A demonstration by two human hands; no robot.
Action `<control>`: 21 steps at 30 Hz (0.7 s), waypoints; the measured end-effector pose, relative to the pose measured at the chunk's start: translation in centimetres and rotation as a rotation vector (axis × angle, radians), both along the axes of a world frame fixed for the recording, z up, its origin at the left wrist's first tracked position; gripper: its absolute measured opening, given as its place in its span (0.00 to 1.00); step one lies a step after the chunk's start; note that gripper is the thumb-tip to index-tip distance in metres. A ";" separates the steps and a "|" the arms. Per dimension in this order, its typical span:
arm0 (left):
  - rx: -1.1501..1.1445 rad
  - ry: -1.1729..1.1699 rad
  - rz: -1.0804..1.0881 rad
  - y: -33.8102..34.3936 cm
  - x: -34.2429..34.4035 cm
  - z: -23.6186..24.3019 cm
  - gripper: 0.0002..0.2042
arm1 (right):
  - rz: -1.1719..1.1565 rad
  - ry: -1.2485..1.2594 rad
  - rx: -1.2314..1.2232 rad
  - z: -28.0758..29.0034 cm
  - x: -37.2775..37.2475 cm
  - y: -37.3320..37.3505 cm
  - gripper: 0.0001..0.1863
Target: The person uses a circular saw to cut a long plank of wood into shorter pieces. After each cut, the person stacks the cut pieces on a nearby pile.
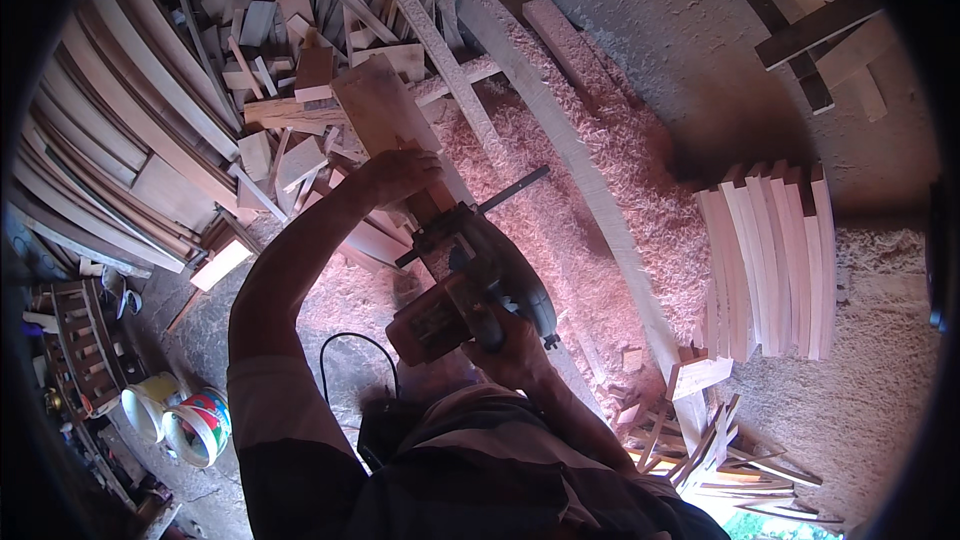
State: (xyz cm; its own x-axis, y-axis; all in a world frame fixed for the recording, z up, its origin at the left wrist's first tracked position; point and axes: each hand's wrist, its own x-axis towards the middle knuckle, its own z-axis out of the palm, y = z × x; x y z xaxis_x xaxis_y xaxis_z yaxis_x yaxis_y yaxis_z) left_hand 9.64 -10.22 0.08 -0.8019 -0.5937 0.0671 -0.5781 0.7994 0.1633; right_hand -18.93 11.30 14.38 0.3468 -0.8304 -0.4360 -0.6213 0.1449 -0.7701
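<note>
Gripping a handheld circular saw (470, 290) in your right hand (515, 350), fingers wrapped around its handle, you steady a wooden board (385, 115) with your left hand (400, 175), which presses flat on the board's face just ahead of the saw. The board runs away from you, and the saw sits on its near end, between your two hands. A black cord (345, 350) loops near your left elbow. Beyond your left hand lies a heap of offcuts (280, 20); long curved slats (120, 130) lie farther left. Pink sawdust (600, 170) covers the floor right of the saw, with a stack of cut staves (775, 260) farther right. Two paint tubs (180, 420) sit below your left arm.
</note>
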 end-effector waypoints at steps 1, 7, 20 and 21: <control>-0.005 0.002 -0.003 -0.1 0.2 -0.1 0.43 | -0.004 -0.002 -0.003 0.1 0.3 -0.2 0.40; 0.013 -0.042 -0.005 -1.0 1.1 -0.1 0.40 | -0.026 -0.007 -0.009 0.5 1.5 -1.2 0.39; 0.033 0.103 0.248 0.3 3.1 0.9 0.39 | -0.041 -0.018 -0.026 0.1 3.7 -3.9 0.36; 0.091 0.189 0.400 1.5 3.3 1.0 0.37 | -0.035 -0.046 -0.050 0.1 3.8 -4.0 0.35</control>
State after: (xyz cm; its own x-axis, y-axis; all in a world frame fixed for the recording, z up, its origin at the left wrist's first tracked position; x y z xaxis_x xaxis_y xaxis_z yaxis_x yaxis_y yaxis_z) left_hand 12.94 -8.72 1.05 -0.4870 -0.8647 0.1229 -0.7921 0.4965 0.3550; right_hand -15.12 7.27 14.44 0.3362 -0.8626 -0.3780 -0.5800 0.1266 -0.8047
